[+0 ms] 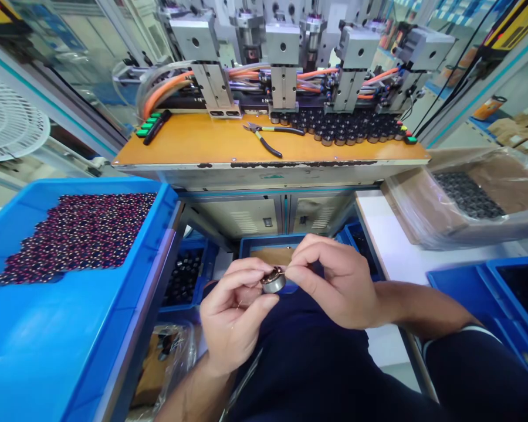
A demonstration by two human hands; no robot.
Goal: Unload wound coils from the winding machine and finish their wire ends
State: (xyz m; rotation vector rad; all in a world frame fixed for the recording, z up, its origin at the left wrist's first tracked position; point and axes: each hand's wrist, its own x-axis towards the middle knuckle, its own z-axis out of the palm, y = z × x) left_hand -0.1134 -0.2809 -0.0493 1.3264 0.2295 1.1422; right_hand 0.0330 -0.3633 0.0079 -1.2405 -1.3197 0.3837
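Between the thumb and fingers of my left hand (235,310) sits a small round motor stator (273,281), with a silvery metal side and copper-coloured windings on top. My right hand (337,278) is closed in a pinch at the stator's right edge. A thin copper-coloured wire seems to run from the stator into that pinch, though its end is hidden by the fingertips. Both hands are in front of my body, above a blue bin (264,240) under the machine. Fine strands of wire also show near my left palm.
Cutting pliers (264,138) lie on the orange machine table (180,140), left of several dark cylindrical parts (352,126). Metal machine heads (284,44) stand behind. At left, a blue tray (39,328) carries many small parts; at right is a plastic-lined cardboard box (431,217).
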